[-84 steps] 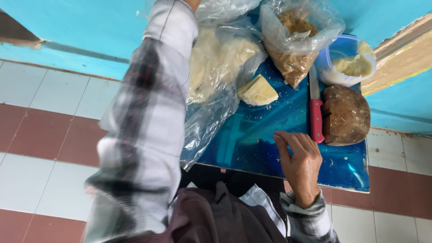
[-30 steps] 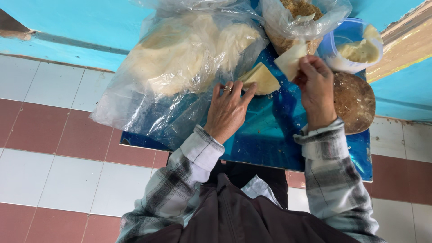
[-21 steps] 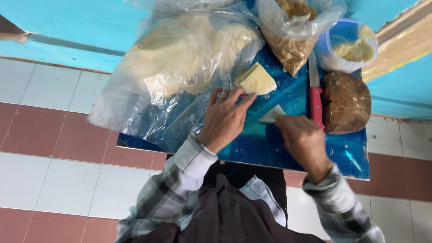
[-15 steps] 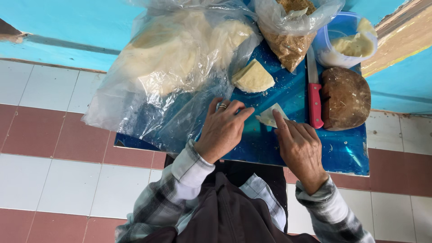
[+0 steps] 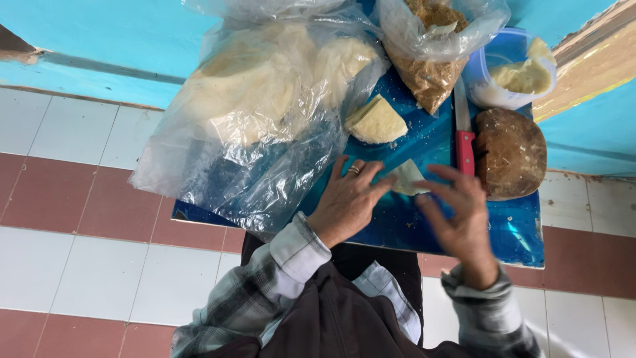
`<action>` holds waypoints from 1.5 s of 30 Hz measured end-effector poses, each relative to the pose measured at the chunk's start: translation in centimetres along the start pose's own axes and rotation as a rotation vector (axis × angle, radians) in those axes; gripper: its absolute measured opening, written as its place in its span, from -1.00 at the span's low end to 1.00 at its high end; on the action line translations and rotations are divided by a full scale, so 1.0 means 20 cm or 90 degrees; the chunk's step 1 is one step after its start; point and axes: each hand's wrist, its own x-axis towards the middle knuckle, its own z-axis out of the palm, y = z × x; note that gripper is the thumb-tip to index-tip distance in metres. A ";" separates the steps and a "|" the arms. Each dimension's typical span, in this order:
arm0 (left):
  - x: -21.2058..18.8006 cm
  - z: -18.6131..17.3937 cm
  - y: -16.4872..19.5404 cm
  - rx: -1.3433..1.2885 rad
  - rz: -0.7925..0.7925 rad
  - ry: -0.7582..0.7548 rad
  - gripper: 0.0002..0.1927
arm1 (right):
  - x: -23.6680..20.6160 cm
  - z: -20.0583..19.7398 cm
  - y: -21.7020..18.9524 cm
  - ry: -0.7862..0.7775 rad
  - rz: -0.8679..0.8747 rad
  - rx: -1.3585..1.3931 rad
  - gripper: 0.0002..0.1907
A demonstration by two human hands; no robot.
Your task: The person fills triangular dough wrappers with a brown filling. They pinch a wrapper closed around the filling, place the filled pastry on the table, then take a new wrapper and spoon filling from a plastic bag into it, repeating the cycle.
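Observation:
A small pale wedge (image 5: 409,178) lies flat on the blue board (image 5: 411,229). My left hand (image 5: 346,205), with a ring on one finger, rests flat on the board, fingers spread and tips touching the wedge's left edge. To the wedge's right, my right hand (image 5: 462,215) hovers with curled, parted fingers, slightly blurred, gripping nothing. A larger pale wedge (image 5: 376,122) sits just beyond the left hand.
A big clear bag of pale lumps (image 5: 255,99) covers the board's left half. A bag of brown crumbs (image 5: 429,69), a plastic tub of pale paste (image 5: 513,73), a red-handled knife (image 5: 464,136) and a round brown lump (image 5: 510,152) stand at the far right. Tiled floor (image 5: 79,245) lies below.
The right hand brought a small pale piece from the far bag down to the board. Both hands pressed on it. Now the right hand has lifted off to the right.

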 end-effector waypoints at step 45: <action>-0.04 0.06 -0.01 -0.012 0.030 -0.005 -0.74 | 0.02 0.03 0.04 -0.129 -0.111 -0.440 -0.28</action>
